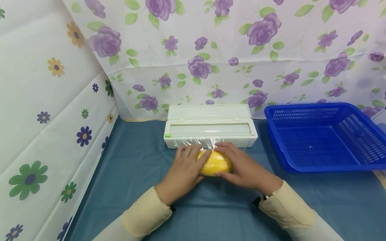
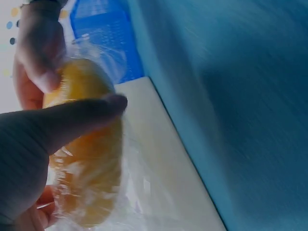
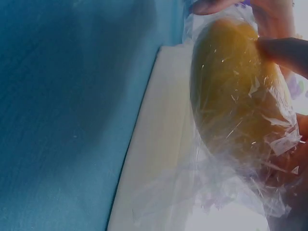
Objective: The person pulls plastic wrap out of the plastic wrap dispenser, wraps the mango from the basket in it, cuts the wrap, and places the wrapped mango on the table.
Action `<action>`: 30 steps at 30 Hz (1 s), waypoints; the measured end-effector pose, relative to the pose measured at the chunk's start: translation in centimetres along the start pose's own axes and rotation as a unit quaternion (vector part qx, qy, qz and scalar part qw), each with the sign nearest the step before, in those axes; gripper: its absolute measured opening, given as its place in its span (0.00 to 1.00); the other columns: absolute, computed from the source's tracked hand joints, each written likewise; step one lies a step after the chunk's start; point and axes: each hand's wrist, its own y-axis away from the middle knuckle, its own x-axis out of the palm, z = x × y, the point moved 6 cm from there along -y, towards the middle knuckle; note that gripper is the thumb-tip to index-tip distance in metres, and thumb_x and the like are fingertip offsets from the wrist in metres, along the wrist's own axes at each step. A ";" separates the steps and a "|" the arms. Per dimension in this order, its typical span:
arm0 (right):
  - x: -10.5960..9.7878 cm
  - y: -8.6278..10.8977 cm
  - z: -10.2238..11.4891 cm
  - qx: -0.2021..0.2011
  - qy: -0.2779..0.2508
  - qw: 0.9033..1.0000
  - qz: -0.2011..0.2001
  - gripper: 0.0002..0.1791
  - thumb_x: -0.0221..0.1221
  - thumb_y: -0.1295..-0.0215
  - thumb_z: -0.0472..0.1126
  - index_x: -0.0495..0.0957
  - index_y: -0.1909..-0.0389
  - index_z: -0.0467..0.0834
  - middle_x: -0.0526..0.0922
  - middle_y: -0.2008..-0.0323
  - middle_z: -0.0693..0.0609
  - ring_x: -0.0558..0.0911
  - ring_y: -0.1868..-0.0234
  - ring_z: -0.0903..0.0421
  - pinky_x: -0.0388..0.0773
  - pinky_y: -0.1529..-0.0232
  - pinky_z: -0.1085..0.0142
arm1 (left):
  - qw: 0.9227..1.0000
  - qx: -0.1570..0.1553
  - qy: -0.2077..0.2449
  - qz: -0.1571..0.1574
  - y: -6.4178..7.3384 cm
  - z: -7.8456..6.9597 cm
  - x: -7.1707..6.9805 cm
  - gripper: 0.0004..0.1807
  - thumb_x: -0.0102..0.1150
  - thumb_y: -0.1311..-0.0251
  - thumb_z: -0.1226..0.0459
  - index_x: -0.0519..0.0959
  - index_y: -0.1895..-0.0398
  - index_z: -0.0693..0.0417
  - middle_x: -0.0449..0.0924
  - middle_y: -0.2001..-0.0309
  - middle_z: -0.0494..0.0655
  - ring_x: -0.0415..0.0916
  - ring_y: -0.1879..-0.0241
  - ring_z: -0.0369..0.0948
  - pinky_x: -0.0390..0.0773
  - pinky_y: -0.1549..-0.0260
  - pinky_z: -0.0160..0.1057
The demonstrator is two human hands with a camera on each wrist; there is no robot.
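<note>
A yellow mango [image 1: 215,163] covered in clear cling film is held between both hands in front of the white film dispenser. My left hand [image 1: 187,165] grips its left end, and in the left wrist view the thumb [image 2: 91,113] lies across the film-covered skin. The right end is gripped by my right hand [image 1: 245,167], its fingers on the far side and the thumb on the near side. Wrinkled cling film [image 3: 216,187] trails from the mango toward the dispenser [image 1: 211,142], whose lid stands raised with the roll visible inside.
To the right stands a blue plastic basket [image 1: 289,164] with slotted walls. A blue-green cloth [image 1: 135,160] covers the table. Flower-print sheets [image 1: 181,67] hang behind the table and along its left side.
</note>
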 end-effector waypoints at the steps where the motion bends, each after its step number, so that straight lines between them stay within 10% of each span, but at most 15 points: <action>1: -0.1 0.0 0.0 0.002 0.000 1.000 0.000 0.38 0.68 0.37 0.52 0.65 0.29 0.46 0.68 0.30 0.46 0.76 0.36 0.50 0.76 0.35 0.50 | 1.000 0.003 -0.007 -0.006 -0.1 0.0 0.1 0.47 0.81 0.55 0.53 0.67 0.30 0.47 0.73 0.39 0.54 0.70 0.40 0.50 0.68 0.41 0.55; 30: 0.6 -2.5 -2.6 0.055 0.073 0.996 -0.007 0.35 0.72 0.43 0.55 0.74 0.38 0.45 0.79 0.44 0.48 0.77 0.47 0.51 0.77 0.41 0.52 | 0.991 -0.069 0.074 0.090 -2.8 3.1 2.5 0.37 0.76 0.49 0.50 0.74 0.36 0.48 0.75 0.41 0.50 0.73 0.42 0.50 0.67 0.41 0.55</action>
